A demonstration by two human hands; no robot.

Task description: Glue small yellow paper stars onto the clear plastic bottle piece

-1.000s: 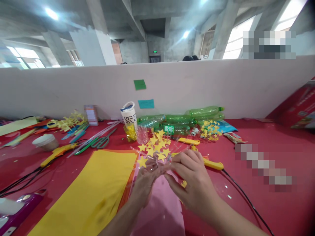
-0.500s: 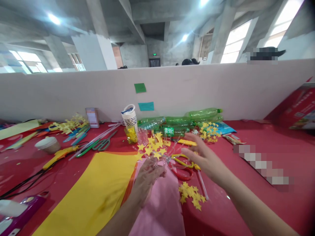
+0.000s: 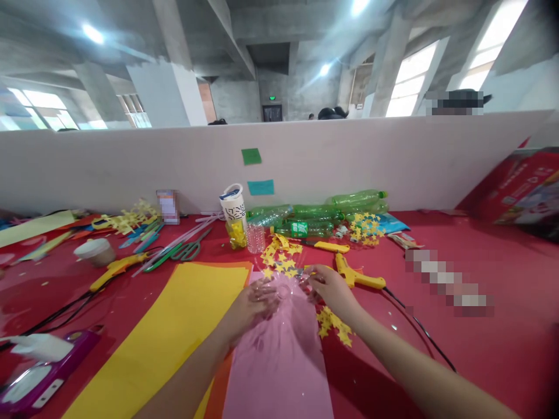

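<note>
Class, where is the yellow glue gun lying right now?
The yellow glue gun lies on the red table, just right of the right hand.

Partition (image 3: 393,157): white, across mid-frame
Ceiling (image 3: 271,29): bare concrete, beams, lamps
Windows (image 3: 410,90): bright, upper right and left
Bench (image 3: 502,349): red cover

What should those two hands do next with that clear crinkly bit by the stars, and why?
Probably gather the clear wrap tighter between both hands. The left hand and right hand each pinch a side of it over the pink sheet, and the yellow stars at its far end look loosely spread, so closing the bunch seems the nearest small step.
</note>
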